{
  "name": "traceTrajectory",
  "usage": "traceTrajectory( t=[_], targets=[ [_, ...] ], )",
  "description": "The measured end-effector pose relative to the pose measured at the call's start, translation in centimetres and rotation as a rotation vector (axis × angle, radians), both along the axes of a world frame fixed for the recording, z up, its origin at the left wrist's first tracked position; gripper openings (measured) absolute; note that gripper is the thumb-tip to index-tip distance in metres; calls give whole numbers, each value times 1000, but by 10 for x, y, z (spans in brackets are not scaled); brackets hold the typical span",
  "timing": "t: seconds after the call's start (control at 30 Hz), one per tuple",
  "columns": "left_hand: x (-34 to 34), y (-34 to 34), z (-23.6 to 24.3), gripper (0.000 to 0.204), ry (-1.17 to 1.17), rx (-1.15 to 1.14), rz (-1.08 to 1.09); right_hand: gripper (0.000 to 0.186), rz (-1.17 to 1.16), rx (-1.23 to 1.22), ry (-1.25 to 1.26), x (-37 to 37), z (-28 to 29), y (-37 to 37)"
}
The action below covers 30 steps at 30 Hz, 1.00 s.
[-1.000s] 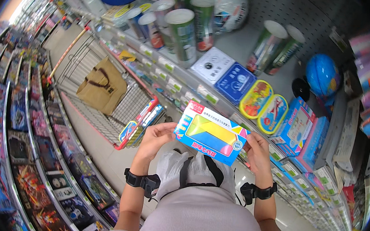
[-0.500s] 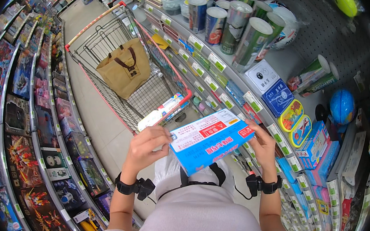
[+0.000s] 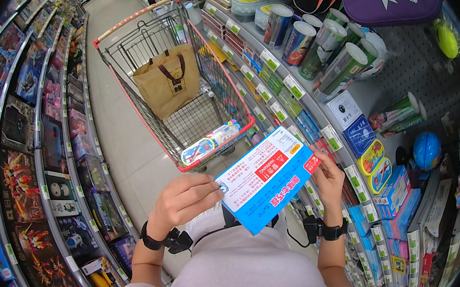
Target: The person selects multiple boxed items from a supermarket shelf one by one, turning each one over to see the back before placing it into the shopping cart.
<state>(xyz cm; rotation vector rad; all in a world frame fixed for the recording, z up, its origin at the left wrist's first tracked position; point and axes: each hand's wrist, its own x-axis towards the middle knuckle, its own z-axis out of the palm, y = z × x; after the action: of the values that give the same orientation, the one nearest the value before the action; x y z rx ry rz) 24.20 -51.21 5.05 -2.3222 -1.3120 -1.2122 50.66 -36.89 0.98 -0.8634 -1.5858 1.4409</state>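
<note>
A flat blue and white cardboard box [image 3: 263,175] with a red warning patch is held up at a slant before my chest. My left hand [image 3: 186,201] pinches its left corner between thumb and fingers. At the opposite end, my right hand [image 3: 327,179] grips the right edge, thumb on the near side. Dark straps with small black devices ring both wrists. Just beyond the box stands a wire shopping cart [image 3: 133,100] with red edging, holding a tan tote bag [image 3: 169,81].
Shelves of boxed toys [image 3: 24,178] line the left side of the aisle. On the right shelf stand several tall canisters [image 3: 324,50], a blue ball [image 3: 426,151] and stacked blue boxes [image 3: 393,188]. A purple bag [image 3: 390,9] hangs above. Tiled floor [image 3: 131,172] runs between.
The box has tipped so that more of its printed white face shows. My left hand has turned, showing more of its back. The cart and shelves sit farther right in view.
</note>
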Motion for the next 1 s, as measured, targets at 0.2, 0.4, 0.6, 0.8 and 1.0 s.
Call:
traceTrajectory(
  t=[0.2,0.4,0.6,0.8,1.0],
  targets=[
    [-8,-5,-1,17,-29,-10,57,32,21,128,-66,-12,8,2],
    [-16,-5,-21,22,-275,-51,98,34,51,73,-48,-26,17,-2],
    [-28,-6,-41,28,-606,-394,98,38,37,37,-69,-33,14,1],
    [-34,-2,-61,28,-1460,-787,-78,32,38,-60,-15,-41,12,1],
    [-32,-2,-70,29,-1509,-995,1,26,-26,-162,6,-47,8,-2]
  ],
)
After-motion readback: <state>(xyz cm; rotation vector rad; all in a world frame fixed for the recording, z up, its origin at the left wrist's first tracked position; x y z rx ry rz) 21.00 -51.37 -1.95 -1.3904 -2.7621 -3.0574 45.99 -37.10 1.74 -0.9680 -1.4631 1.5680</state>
